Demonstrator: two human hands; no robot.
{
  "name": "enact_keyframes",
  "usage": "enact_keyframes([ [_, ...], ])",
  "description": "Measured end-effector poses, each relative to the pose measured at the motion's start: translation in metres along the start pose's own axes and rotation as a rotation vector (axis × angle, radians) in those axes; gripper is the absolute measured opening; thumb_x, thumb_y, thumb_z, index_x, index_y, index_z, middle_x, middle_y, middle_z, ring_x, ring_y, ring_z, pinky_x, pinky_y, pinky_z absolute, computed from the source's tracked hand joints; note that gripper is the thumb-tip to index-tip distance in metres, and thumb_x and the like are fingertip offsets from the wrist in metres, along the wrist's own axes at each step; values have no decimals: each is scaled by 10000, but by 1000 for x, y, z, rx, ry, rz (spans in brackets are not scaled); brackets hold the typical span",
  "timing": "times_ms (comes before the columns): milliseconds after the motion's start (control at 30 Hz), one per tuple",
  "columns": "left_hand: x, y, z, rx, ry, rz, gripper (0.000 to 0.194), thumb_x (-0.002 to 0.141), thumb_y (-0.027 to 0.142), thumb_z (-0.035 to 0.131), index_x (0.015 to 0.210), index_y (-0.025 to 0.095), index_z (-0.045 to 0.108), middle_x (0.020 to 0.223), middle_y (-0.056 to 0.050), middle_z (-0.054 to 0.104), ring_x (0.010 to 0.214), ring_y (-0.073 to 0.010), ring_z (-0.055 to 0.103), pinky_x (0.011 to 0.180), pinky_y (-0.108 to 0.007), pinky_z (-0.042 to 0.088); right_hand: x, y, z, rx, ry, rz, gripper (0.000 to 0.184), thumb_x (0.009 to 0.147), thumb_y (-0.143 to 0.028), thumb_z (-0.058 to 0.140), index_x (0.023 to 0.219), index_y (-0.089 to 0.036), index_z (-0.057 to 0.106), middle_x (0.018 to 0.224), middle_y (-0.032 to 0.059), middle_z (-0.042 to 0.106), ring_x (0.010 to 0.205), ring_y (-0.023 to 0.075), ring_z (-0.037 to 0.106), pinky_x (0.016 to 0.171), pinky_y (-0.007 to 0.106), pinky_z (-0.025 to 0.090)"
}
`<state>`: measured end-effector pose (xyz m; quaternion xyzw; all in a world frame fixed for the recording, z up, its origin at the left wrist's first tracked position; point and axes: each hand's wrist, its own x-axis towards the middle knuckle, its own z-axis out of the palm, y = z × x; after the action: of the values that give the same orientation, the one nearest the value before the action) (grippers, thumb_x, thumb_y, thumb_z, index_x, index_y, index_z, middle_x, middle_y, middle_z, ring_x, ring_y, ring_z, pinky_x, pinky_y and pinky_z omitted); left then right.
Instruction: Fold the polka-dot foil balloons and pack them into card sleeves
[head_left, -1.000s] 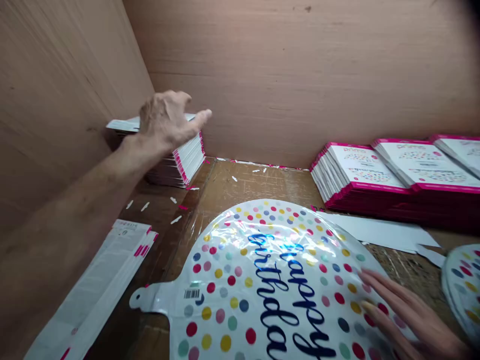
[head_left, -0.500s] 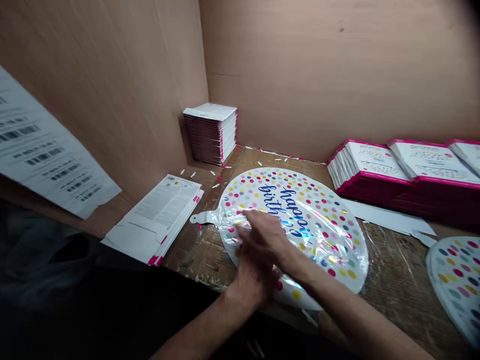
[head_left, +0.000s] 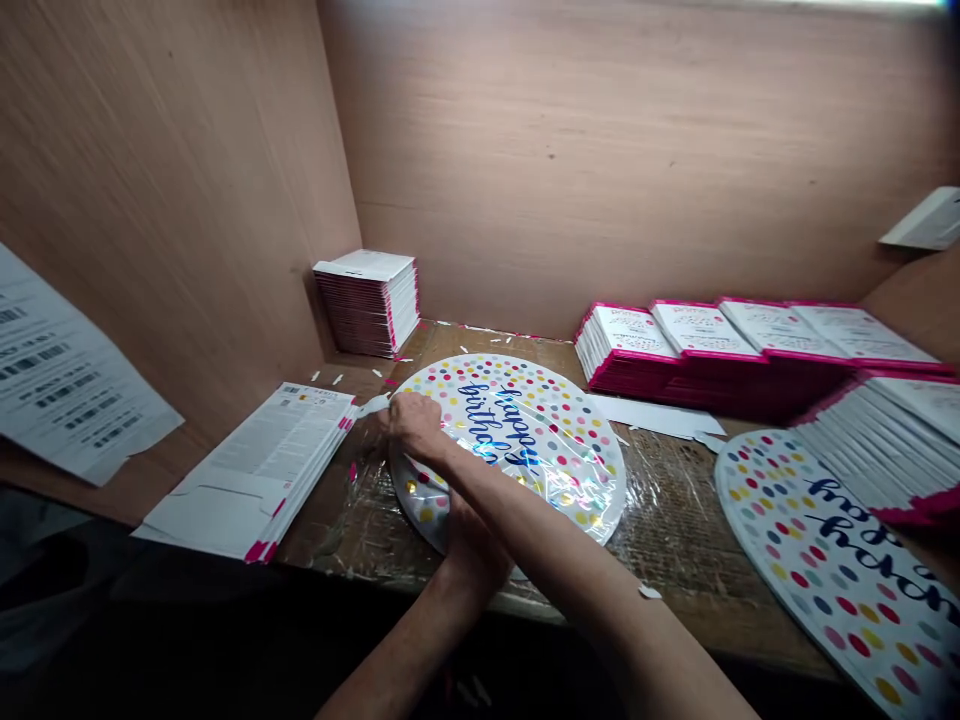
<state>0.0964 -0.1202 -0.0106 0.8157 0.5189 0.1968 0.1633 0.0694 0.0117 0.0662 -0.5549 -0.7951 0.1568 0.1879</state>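
Plywood walls [head_left: 600, 170] far & left, brown worktop [head_left: 675, 520] below. Dotted foil balloon [head_left: 555, 430] lies flat mid-scene, tail [head_left: 373, 405] pointing left. R hand [head_left: 414, 425] at tail base, fingers curled, can't tell if pinching; L hand [head_left: 472, 545] at balloon's near edge, partly behind R forearm [head_left: 570, 560], fingers hidden, can't tell. Pink-edged card packs [head_left: 750, 340] far R, card stack [head_left: 367, 300] far L.

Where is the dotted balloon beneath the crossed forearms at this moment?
In the head view, the balloon lies near the middle on the brown worktop, between the white card pile at left and the white strip at right.
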Motion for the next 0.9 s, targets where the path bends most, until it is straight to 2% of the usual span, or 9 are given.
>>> enact_keyframes([
  [167, -3, -3, -12, 209, -9, -18, 551, 838, 264, 560, 1355, 74, 546, 1439, -248, 491, 1394, -437, 357, 1130, -619, 297, -16, 44, -28, 253, 171, 197, 276, 924, -266, 468, 743, -157, 645, 699, 30, 692, 718, 147, 684, 618, 202, 473],
  [333, -11, 18, -28, 197, -122, -25, 637, 820, 392, 601, 1368, 71, 547, 1471, -265, 436, 1409, -443, 323, 1155, -577, 308, -48, 91, -48, 440, 303, 281, 370, 942, -346, 397, 705, -152, 604, 612, 22, 656, 596, 145, 683, 503, 183, 440],
  [400, -17, 27, -43, 44, -110, 57, 562, 827, 406, 580, 1295, 97, 615, 1382, -243, 552, 1332, -429, 457, 1100, -527, 416, -53, 93, -48, 499, 304, 270, 413, 945, -391, 413, 667, -153, 603, 564, 19, 637, 571, 147, 678, 496, 183, 445],
  [467, -20, 25, -65, -167, 25, 92, 361, 871, 408, 518, 1096, 199, 709, 1131, -151, 718, 1070, -351, 665, 929, -457, 552, -50, 84, -47, 547, 272, 237, 425, 924, -425, 488, 620, -152, 603, 521, 11, 618, 538, 143, 669, 490, 181, 447],
  [533, -15, 8, -90, -348, 319, -37, 317, 908, 482, 467, 852, 274, 700, 847, -55, 739, 769, -259, 695, 749, -404, 582, -43, 68, -46, 602, 240, 174, 434, 925, -433, 512, 615, -146, 616, 519, 8, 619, 527, 140, 667, 492, 180, 451],
  [567, -9, -5, -102, -402, 561, -156, 328, 885, 538, 489, 864, 272, 681, 848, -48, 727, 765, -255, 680, 743, -408, 573, -39, 60, -47, 645, 213, 126, 435, 942, -435, 491, 661, -139, 642, 554, 11, 641, 543, 139, 675, 500, 181, 459],
  [633, 9, -35, -118, -649, 696, -258, 470, 879, 629, 450, 1048, 240, 652, 1065, -67, 710, 1007, -280, 656, 870, -413, 542, -36, 49, -50, 745, 115, -14, 396, 969, -437, 459, 913, -126, 697, 736, 33, 720, 653, 145, 713, 552, 190, 499],
  [733, 35, -74, -120, -1112, 517, -350, 703, 846, 755, 350, 1107, 170, 639, 1089, -119, 702, 1110, -322, 616, 895, -428, 529, -53, 49, -50, 679, 12, -242, 485, 958, -424, 519, 1357, -147, 521, 1217, 105, 680, 1034, 180, 689, 814, 261, 553],
  [900, 48, -95, -95, -1355, 487, -449, 801, 763, 867, 286, 1019, 190, 630, 972, -113, 712, 1030, -306, 655, 873, -438, 548, -125, 74, -16, -51, 29, -338, 561, 962, -414, 523, 1450, -155, 424, 1516, 193, 401, 1410, 314, 366, 1137, 522, 320],
])
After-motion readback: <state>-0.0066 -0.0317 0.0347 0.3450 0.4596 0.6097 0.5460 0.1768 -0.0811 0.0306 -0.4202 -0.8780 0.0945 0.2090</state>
